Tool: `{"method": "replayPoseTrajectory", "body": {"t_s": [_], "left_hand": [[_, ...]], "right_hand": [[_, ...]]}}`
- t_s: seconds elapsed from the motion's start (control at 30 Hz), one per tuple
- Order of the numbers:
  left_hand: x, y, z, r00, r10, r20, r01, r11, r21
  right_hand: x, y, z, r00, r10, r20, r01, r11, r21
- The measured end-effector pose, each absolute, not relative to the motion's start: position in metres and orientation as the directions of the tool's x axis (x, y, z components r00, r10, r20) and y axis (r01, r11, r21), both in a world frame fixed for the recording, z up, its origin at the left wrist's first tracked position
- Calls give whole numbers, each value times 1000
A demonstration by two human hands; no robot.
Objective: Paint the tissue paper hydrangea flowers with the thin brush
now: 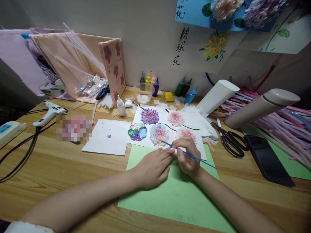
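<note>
My right hand grips a thin blue paintbrush, its tip touching a pink paper flower with light blue on its petals. Flat on the green sheet and the lower edge of the white paper lies my left hand, fingers stretched out. On the white paper are also a purple flower and a pink one; another pink flower is partly hidden by my right hand. Left of the blue-touched flower sits a flower-shaped palette with green, blue and purple paint.
A second white sheet with a purple smear lies left. Behind stand a white glue bottle, a clear bowl and several paint bottles. Black scissors and a dark phone lie right; a glue gun lies left.
</note>
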State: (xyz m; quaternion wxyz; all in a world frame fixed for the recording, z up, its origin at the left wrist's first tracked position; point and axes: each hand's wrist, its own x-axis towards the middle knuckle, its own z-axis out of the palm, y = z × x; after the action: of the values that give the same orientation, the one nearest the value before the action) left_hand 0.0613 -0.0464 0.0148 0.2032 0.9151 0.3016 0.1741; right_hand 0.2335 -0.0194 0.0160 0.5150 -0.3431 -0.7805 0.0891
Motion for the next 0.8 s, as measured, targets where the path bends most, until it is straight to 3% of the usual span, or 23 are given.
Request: {"method": "replayPoseTrajectory", "body": {"t_s": [0.27, 0.8], "left_hand": [[62, -45, 16, 755, 611, 238, 456, -750, 479], [61, -45, 17, 758, 621, 200, 467, -731, 498]], "right_hand": [[230, -20, 18, -317, 608, 728, 434, 775, -459], [232, -21, 18, -302, 608, 734, 444, 772, -456]]}}
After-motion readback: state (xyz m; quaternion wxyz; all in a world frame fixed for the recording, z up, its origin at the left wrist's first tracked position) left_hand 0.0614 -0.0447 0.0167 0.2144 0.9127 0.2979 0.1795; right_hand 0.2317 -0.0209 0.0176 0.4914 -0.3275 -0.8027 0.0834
